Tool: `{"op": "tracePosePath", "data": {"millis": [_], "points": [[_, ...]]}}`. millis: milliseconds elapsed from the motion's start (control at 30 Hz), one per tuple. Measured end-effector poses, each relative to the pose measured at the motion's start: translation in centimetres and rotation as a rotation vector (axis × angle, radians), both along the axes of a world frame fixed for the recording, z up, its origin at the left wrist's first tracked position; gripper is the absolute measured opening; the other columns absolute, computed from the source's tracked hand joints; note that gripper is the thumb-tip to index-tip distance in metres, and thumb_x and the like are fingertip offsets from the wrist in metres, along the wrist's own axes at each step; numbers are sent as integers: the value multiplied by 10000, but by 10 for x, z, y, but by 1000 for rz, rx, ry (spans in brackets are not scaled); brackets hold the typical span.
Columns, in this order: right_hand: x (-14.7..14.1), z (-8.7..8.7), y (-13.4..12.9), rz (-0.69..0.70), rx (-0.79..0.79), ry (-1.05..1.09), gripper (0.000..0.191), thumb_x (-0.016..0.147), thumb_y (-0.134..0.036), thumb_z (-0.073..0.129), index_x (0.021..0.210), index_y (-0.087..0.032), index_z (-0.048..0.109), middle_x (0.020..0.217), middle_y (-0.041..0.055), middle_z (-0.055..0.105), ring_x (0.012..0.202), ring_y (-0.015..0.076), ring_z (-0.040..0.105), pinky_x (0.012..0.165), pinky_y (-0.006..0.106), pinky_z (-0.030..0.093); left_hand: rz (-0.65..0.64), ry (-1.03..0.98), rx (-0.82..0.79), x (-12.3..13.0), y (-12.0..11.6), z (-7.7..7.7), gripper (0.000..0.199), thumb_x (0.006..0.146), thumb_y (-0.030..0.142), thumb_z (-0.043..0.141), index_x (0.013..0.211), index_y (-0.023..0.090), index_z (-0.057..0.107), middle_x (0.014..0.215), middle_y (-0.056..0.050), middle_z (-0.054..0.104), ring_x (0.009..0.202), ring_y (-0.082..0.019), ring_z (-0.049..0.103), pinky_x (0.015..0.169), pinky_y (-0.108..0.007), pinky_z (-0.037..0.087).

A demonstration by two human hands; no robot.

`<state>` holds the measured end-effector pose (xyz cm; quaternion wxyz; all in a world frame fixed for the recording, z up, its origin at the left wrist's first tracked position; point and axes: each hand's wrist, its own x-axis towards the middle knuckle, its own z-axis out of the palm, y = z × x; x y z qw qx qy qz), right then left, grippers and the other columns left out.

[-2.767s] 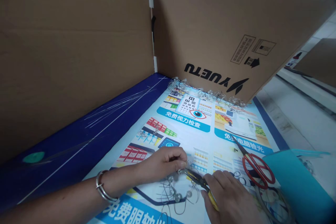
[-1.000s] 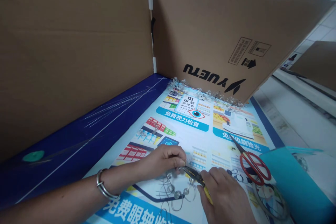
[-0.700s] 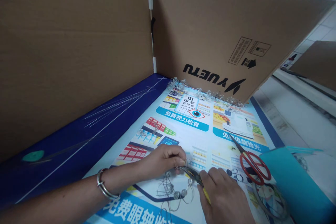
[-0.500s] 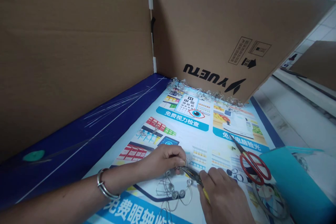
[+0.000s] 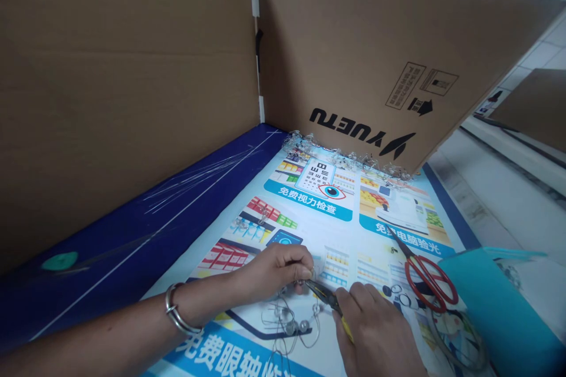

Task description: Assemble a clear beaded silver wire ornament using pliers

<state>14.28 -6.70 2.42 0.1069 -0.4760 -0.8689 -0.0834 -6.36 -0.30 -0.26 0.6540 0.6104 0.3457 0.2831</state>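
Observation:
My left hand (image 5: 274,274) pinches the end of a wire strung with clear beads (image 5: 289,318), close to the jaws of needle-nose pliers (image 5: 324,296). My right hand (image 5: 375,333) grips the yellow handles of those pliers, whose tips meet the wire beside my left fingertips. The beaded wire forms a loose loop with thin loose ends, lying on a printed paper poster (image 5: 336,218). A metal bangle (image 5: 177,316) circles my left wrist. Red-handled scissors (image 5: 428,283) lie open to the right of my right hand.
Tall cardboard panels (image 5: 132,70) stand behind the poster, and a row of clear beaded pieces (image 5: 345,159) lies along its far edge. Thin wires lie on a dark blue mat (image 5: 198,179) at left. A teal folder (image 5: 499,306) sits at right.
The beaded wire loop has shifted slightly left and changed shape under the pliers. My hands stay almost in place, holding the same things.

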Motion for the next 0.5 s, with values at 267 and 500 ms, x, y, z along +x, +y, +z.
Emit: {"op": "tracePosePath", "data": {"millis": [267,500], "points": [[2,-2,-1,-10,-94,18,164,764,-160,471,889,-191,572,751,53,561,675,191,511,560,273,334,-13,-2,29,0,1,-1,152,829,271,512,769,140,560,609,16,556,584,-107,555,581,-205,428],[2,-11,-2,-35,-81,64,173,734,-150,463,866,-211,557,735,42,547,661,196,490,541,275,308,-28,12,68,-1,0,-1,163,837,269,501,761,135,553,615,15,541,582,-104,549,573,-197,423]]}}
